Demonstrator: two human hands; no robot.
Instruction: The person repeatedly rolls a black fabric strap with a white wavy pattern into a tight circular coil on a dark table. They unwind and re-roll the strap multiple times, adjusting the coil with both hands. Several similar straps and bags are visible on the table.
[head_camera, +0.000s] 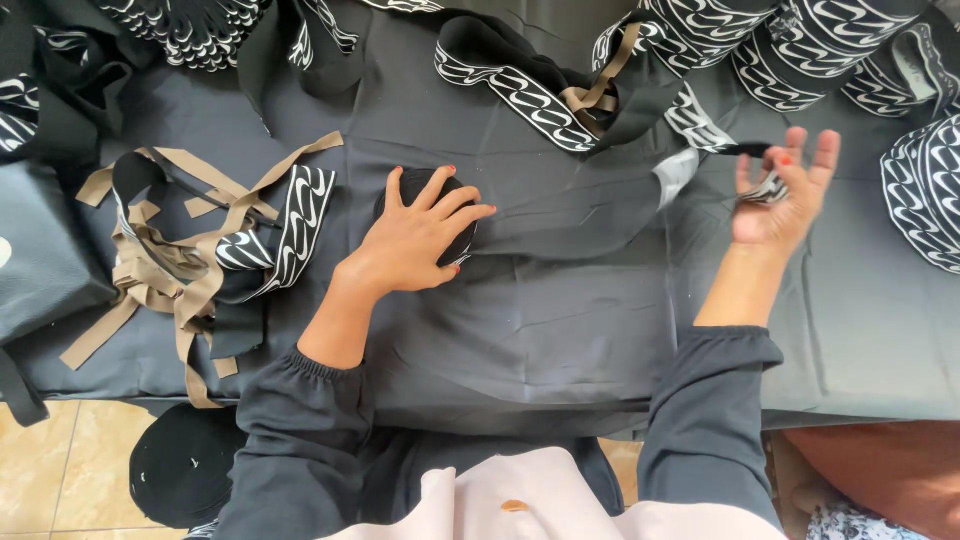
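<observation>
Head view: patterned band (700, 130) stretched diagonally up-left.

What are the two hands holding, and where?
Right hand pinches the patterned strap at its end; left hand presses flat on a black roll.

Dark grey sweatshirt sleeves with gathered elastic cuffs, red-painted nails on the left hand (415, 240) and right hand (783, 195), pale pink apron at bottom centre.
</observation>
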